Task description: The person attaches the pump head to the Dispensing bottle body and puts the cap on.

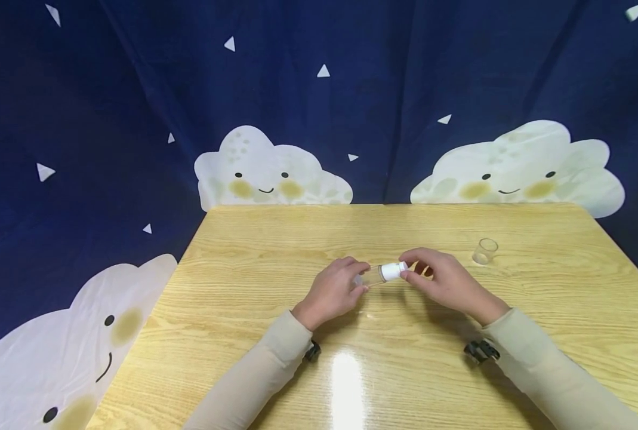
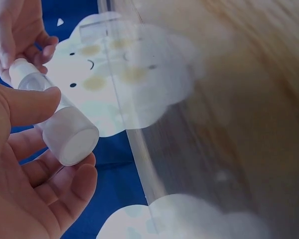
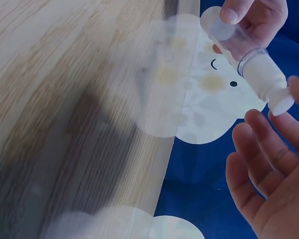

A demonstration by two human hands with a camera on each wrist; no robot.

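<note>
Two hands, the left hand (image 1: 337,289) and the right hand (image 1: 444,278), share one small clear bottle (image 1: 372,276) above the wooden table (image 1: 254,334), as the head view has it. It lies slantwise between them, its white collar (image 1: 391,271) toward the right. If those two grips pull out of line, I'd expect the bottle to twist loose and drop. Beyond the right hand and apart from it, a clear cylinder (image 1: 484,252) sits on the table; a stray swing of that arm could knock it over. The dark blue backdrop (image 1: 378,107) carries printed clouds and white triangles, but I find no lettering on it.

In the left wrist view, the left thumb is clamped over the bottle's side, with fingers curled beneath and the white base (image 2: 77,139) poking out. Smooth walls under a light hold might slip, I reckon. The base looks plain, with no brand.

In the right wrist view, the right thumb and fingertips pinch only the little white tip (image 3: 280,101), the other fingers hanging free. So small a purchase could slide off, or press the tip by accident. No label or writing can be read there.
</note>
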